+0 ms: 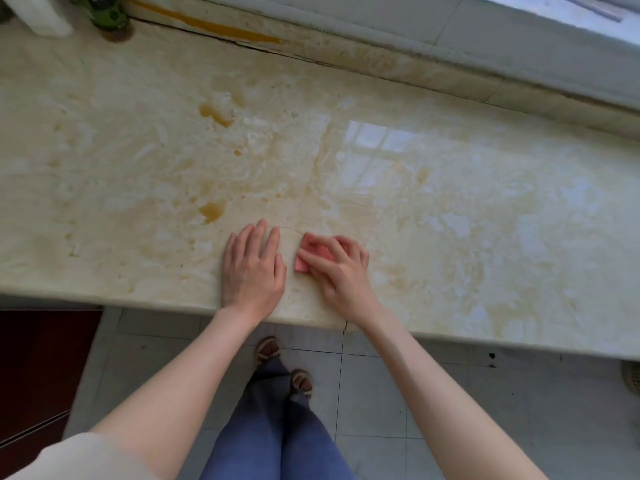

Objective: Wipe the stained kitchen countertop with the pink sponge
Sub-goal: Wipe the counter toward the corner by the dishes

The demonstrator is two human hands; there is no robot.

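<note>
Head view: right hand (341,271) fingers clamp pink sponge (313,255) underneath; left hand (251,268) flat, fingers together.

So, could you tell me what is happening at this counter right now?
A person is cleaning a stained countertop. The right hand presses a pink sponge onto the surface near the front edge, fingers curled over it. The left hand rests flat on the counter just beside it, holding nothing. Amber puddles and yellowish smears still lie farther back and to the left, so much of the wiping is not yet done. A dark green bottle stands at the far left corner.
</note>
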